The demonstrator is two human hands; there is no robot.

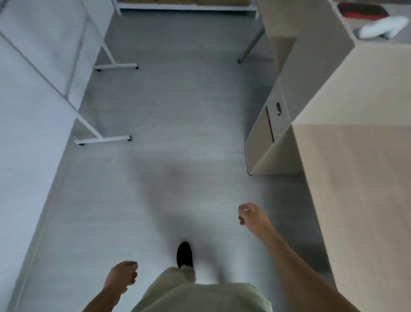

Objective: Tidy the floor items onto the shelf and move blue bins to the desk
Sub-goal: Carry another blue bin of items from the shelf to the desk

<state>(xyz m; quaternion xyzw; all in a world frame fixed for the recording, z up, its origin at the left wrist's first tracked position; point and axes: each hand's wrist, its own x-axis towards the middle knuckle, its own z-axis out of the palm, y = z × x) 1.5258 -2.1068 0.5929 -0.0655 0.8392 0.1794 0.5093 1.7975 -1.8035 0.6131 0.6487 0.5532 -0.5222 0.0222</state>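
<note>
- I see both hands low in the near part of the view, bare and carrying nothing.
- The left hand hangs at the near left beside the light trousers, with its fingers loosely curled inward and nothing between them.
- The right hand is farther out and to the right, over the grey floor. Its fingers are also slackly bent and narrow, and they grip nothing.
- A black shoe is planted on the floor ahead of the trousers, between the two hands.
- The shelf stands at the far end of the aisle. I can see only its white lower rail and legs, with brownish boxes on the level above, blurred and cut off by the frame.
- The beige tabletop runs down the right side from near to far, well apart from the shelf and just right of the right hand.
- Under it, set back, is a beige drawer unit with a small dark handle.
- At the far right, past a beige upright panel, a white item and a red and dark item lie on a surface. I cannot tell what they are.
- White panels on wheeled feet line the left side of the aisle.
</note>
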